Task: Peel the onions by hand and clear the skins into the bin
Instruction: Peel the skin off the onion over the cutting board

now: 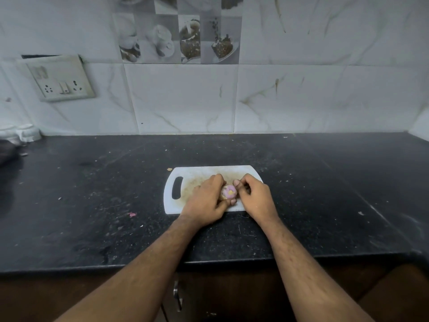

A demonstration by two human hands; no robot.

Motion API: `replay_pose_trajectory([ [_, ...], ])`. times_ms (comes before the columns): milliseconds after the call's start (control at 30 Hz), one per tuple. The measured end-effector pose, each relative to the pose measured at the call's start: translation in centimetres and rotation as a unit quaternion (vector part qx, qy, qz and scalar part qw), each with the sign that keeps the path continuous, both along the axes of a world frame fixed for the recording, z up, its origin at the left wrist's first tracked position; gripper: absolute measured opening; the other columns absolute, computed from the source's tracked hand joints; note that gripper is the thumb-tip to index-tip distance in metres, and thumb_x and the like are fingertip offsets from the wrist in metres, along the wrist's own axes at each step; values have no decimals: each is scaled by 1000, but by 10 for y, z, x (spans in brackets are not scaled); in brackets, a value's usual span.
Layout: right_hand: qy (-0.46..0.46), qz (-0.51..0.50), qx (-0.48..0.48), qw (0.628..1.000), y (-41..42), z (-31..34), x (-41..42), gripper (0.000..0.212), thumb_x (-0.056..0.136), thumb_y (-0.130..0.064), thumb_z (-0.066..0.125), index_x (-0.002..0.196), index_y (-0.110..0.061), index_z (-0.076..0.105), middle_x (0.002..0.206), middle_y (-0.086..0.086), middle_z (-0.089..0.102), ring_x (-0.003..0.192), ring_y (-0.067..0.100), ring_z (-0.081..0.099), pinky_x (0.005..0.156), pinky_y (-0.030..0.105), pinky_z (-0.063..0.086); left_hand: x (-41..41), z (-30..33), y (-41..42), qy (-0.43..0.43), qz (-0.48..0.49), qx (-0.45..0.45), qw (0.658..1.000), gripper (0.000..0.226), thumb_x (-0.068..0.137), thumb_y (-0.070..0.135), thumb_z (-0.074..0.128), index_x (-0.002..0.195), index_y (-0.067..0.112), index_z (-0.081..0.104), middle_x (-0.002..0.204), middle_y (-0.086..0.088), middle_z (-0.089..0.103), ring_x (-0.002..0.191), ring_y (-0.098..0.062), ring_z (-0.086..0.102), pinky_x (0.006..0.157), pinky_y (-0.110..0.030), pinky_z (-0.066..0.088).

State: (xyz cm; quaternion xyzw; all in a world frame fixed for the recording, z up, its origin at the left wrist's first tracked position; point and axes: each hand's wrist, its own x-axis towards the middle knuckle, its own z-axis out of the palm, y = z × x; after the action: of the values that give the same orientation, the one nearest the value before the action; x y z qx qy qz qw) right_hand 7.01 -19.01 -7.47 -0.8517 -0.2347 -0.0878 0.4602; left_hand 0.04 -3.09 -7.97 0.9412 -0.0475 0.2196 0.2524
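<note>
A small pink onion [229,192] with a yellowish cut end facing me sits between both hands over a white cutting board [176,205]. My left hand [205,201] grips the onion from the left, fingers curled round it. My right hand [254,196] is against its right side, thumb and fingertips pinching at the onion's edge. Most of the onion is hidden by the fingers. No bin is in view.
The board lies on a black speckled counter [92,194] against a tiled wall. A pink skin scrap [131,214] lies left of the board, with small bits scattered about. A switch plate [61,79] is on the wall at left. A dark object [7,152] sits at the far left.
</note>
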Motion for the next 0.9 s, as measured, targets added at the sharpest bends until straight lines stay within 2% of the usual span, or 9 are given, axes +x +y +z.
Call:
replay_pose_trajectory([
  [100,12,-6,-26,1000,-1,-1,3,29,102,-40,56,79,-22,54,66,-10,60,59,8,52,60,33,47,0,0,-1,0,-3,-4,1000,40,89,47,67,102,20,40,97,1,54,80,-19,52,71,-36,39],
  [300,26,-48,-94,994,4,1,0,30,107,-39,40,87,-18,48,79,-6,59,71,13,55,65,36,48,0,2,-3,-7,-13,-1,1000,38,92,43,67,105,18,42,98,0,55,81,-20,54,70,-34,39],
  [433,11,-94,-115,989,5,0,2,24,106,-29,39,93,-13,51,87,2,61,75,16,56,64,37,46,0,2,-1,-2,-23,-46,999,35,94,40,66,104,16,43,95,-2,59,80,-20,57,70,-39,48],
  [500,3,-124,-81,989,5,-2,6,18,106,-24,44,96,-11,53,89,5,62,75,16,56,64,35,43,-1,3,1,1,-18,-79,997,35,95,40,67,104,17,42,94,0,62,81,-17,60,72,-40,51],
  [567,-2,-123,-15,992,1,-5,9,6,101,-11,53,104,-12,59,98,3,63,86,18,60,73,30,45,-1,3,1,8,-11,-88,996,37,94,41,67,107,17,41,96,1,64,83,-16,61,75,-40,52],
  [633,-19,-91,24,995,-2,-6,8,25,98,-4,57,119,-17,63,112,0,60,98,15,61,86,25,47,-2,4,-1,15,-10,-87,996,38,94,39,67,111,17,42,100,0,65,86,-17,61,78,-41,53],
  [767,12,5,38,999,-1,-1,0,27,102,-38,56,123,-26,67,111,-14,69,98,3,65,88,24,51,-1,2,0,14,-20,-87,996,42,94,33,67,121,15,40,110,-2,62,97,-18,61,88,-42,52],
  [833,9,23,-28,999,2,-2,-2,34,101,-54,48,109,-29,69,99,-14,70,91,5,65,83,30,54,-1,2,1,5,-26,-93,995,54,95,30,66,137,13,37,126,-2,54,111,-14,56,101,-35,48],
  [900,-17,12,-106,994,4,-2,-2,41,103,-54,39,99,-25,67,93,-11,64,89,12,61,83,39,52,1,2,1,-5,-30,-77,997,70,98,32,64,155,14,27,135,0,44,116,-10,50,107,-25,41],
])
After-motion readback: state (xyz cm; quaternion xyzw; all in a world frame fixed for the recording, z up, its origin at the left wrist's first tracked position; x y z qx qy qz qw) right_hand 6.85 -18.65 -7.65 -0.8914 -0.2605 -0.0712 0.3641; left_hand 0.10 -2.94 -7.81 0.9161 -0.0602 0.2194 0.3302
